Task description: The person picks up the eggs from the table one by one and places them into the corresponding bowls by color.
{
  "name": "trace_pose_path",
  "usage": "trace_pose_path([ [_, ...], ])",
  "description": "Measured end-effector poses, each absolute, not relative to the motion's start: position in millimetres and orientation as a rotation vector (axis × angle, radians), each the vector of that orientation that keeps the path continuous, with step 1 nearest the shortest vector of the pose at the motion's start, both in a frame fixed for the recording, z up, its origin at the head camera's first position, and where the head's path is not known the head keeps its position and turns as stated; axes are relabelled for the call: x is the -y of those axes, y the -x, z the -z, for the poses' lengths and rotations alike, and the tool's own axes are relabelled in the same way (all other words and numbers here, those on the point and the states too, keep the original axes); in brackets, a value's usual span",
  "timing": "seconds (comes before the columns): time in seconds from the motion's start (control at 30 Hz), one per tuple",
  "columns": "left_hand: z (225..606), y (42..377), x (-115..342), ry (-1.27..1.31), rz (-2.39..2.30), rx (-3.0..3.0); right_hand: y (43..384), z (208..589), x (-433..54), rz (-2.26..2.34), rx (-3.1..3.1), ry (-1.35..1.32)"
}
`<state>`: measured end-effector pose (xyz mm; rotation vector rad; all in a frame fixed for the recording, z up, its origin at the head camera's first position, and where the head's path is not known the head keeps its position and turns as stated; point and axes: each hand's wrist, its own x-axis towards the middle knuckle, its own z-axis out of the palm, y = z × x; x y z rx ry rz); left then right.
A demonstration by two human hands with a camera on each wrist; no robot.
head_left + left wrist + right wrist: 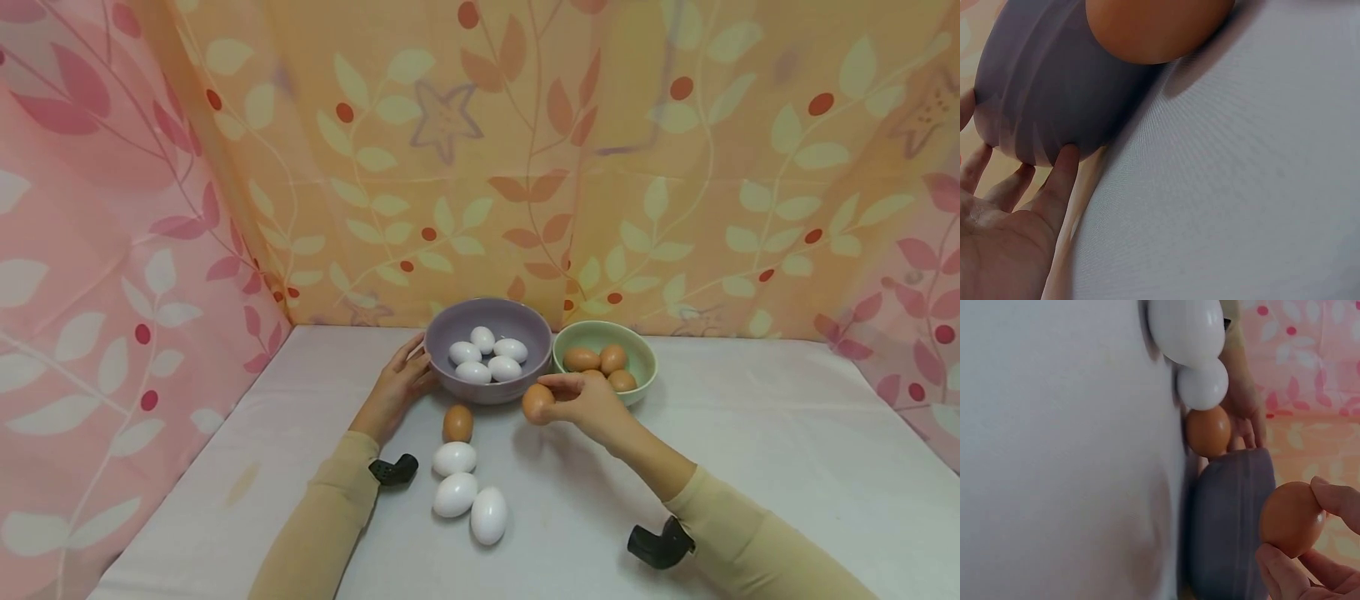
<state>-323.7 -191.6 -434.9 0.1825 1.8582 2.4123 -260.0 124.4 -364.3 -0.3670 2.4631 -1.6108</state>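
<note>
My right hand [594, 407] pinches a brown egg [537, 404] between thumb and fingers, above the table in front of the two bowls. In the right wrist view that egg [1293, 519] overlaps the purple bowl's side. My left hand [405, 385] rests its fingertips [1067, 156] against the outer left wall of the purple bowl [487, 395]. Several white eggs [482, 355] lie inside this bowl. The green bowl [647, 367], just right of it, contains several brown eggs [613, 358]; my right hand partly hides them.
Before the purple bowl one brown egg [457, 423] stands on the white-covered table [757, 433]. Three white eggs [454, 495] lie nearer the front edge, close together. A patterned curtain [517, 167] hangs behind the bowls and along both sides.
</note>
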Motion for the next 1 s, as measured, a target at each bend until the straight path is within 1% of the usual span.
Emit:
trace_pose_path([
  [0.3, 436.3, 323.9, 191.2, -0.184, -2.415, -1.852, 264.8, 351.2, -135.5, 1.578, -2.543, 0.301],
  [0.63, 434.2, 323.2, 192.0, -0.192, -2.392, -1.875, 275.4, 345.9, -147.7, 1.563, -2.607, 0.298],
  [1.0, 434.7, 323.6, 192.9, -0.199, -2.384, -1.874, 293.1, 342.3, -165.2, 1.630, -2.572, 0.171],
])
